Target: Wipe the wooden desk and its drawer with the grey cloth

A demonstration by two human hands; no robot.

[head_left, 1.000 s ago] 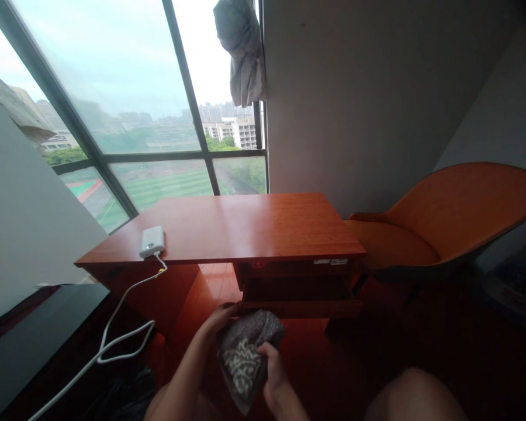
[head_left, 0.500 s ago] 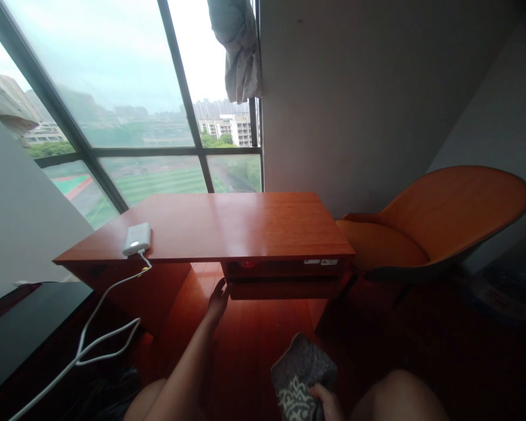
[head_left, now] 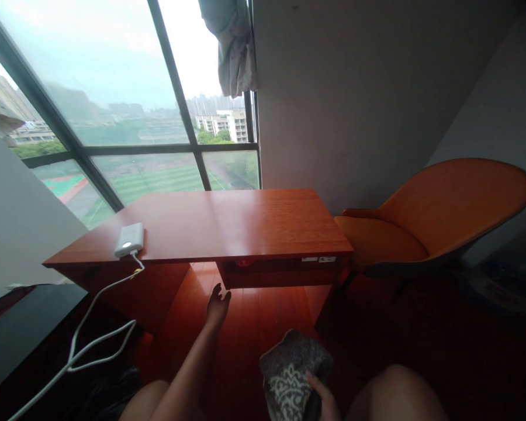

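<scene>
Below the front edge of the reddish wooden desk [head_left: 245,225], my left hand [head_left: 218,305] is raised with its fingers apart and nothing in it. It is just left of and below the desk's drawer unit [head_left: 278,276], with a small gap between them. At the bottom, my right hand [head_left: 324,397] grips a dark grey cloth [head_left: 289,374] with a pale scroll pattern. Something dark shows beside the fingers; I cannot make out what it is.
A white device [head_left: 130,240] with a white cable [head_left: 90,307] lies on the desk's left part. An orange chair [head_left: 451,210] stands at the right. A dark flat surface [head_left: 26,333] is at the lower left, and windows rise behind the desk.
The drawer unit's lower front, pulled out before, is pushed back in. My left hand has come off it and its fingers have spread. The cloth in my right hand has shifted slightly left.
</scene>
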